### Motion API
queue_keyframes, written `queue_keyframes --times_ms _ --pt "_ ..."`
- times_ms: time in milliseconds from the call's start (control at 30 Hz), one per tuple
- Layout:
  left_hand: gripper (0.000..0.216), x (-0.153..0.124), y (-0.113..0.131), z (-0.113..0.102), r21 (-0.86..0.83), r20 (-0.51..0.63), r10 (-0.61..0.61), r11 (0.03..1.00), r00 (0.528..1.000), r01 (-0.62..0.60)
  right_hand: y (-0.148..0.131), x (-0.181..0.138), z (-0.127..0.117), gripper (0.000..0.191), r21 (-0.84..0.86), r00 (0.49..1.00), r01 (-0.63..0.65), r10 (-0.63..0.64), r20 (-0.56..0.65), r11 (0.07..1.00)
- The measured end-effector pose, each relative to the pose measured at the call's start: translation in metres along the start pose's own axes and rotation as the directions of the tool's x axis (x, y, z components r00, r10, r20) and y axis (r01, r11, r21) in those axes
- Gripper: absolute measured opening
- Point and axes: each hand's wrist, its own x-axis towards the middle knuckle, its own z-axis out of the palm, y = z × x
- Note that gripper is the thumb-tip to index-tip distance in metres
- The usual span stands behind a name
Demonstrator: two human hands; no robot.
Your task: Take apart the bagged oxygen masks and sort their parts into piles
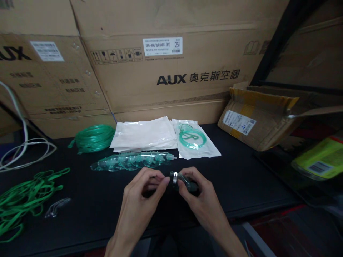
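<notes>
My left hand point(144, 191) and my right hand point(195, 189) meet over the black table point(241, 178), both pinched on a small clear mask point(180, 180) with a metal clip. My left fingertips touch the clip end; my right fingers wrap the mask body. Just beyond my hands lies a row of stacked clear green masks point(131, 161). Behind it are a pile of white pouches point(144, 135) and a sealed pouch with green tubing point(194, 139).
A coil of green tubing point(93, 137) sits at the back left, loose green bands point(24, 201) and a clear plastic piece point(57, 207) at the left, white cable point(24, 150) beyond. Large AUX cartons point(171, 71) wall the back; an open box point(257, 117) stands right.
</notes>
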Motion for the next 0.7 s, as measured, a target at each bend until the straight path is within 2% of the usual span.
queue_keyframes --times_ms 100,300,500,700 --pt "0.015 0.0001 0.0022 0.0008 0.075 0.058 0.054 0.995 0.997 -0.058 -0.0001 0.0002 0.0002 0.007 0.013 1.0 0.016 -0.016 0.003 1.0" --pt "0.018 -0.0007 0.0024 0.0039 0.087 0.138 0.038 0.995 0.99 -0.051 0.0017 -0.0007 0.0007 0.006 0.033 0.999 0.052 -0.052 0.003 0.998" --pt "0.022 0.0007 0.0034 0.0035 0.073 0.158 -0.015 0.997 0.987 0.003 0.0005 -0.0011 -0.0001 0.011 0.022 0.995 0.099 -0.099 -0.001 0.995" --pt "0.021 0.0008 0.0017 0.0035 0.067 0.16 -0.025 0.998 0.987 0.015 0.0022 -0.0016 -0.0003 0.009 0.047 0.997 0.082 -0.083 0.002 0.995"
